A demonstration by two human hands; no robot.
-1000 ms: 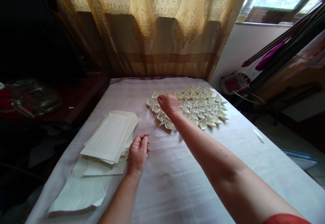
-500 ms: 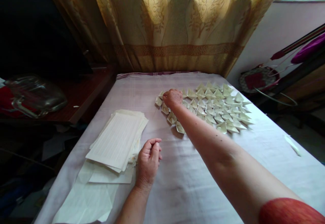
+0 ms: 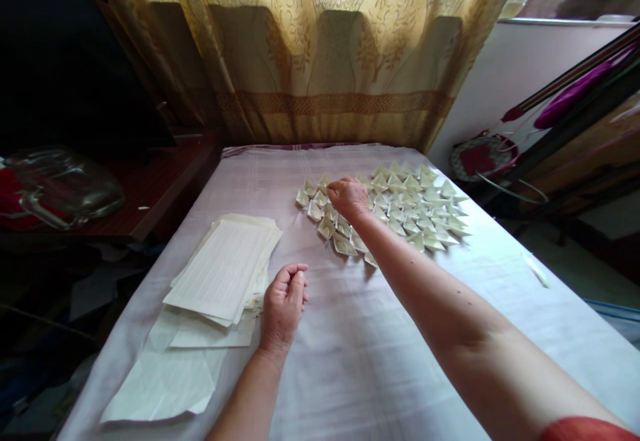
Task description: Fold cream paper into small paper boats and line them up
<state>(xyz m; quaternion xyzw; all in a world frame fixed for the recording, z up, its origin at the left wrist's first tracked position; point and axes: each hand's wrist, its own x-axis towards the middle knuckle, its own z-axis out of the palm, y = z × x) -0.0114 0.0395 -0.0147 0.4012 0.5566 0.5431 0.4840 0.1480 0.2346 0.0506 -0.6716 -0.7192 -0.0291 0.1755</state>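
Observation:
Several small folded paper boats (image 3: 405, 208) lie in a cluster on the far part of a table under a pale cloth (image 3: 350, 361). My right hand (image 3: 350, 198) reaches out over the cluster's left side, fingers pinched together on one of the folded pieces. My left hand (image 3: 284, 308) rests on the cloth nearer me, fingers curled loosely, with nothing visible in it. It lies just right of a stack of lined paper sheets (image 3: 225, 268).
More loose sheets (image 3: 160, 381) lie under and in front of the stack at the table's left edge. A patterned curtain (image 3: 320, 54) hangs behind. A dark wooden shelf with a glass vessel (image 3: 60, 188) stands left. A small paper scrap (image 3: 535, 269) lies at right.
My right hand has drawn slightly back toward me over the left edge of the boats. My left hand has stayed beside the paper stack. The view has shifted a little.

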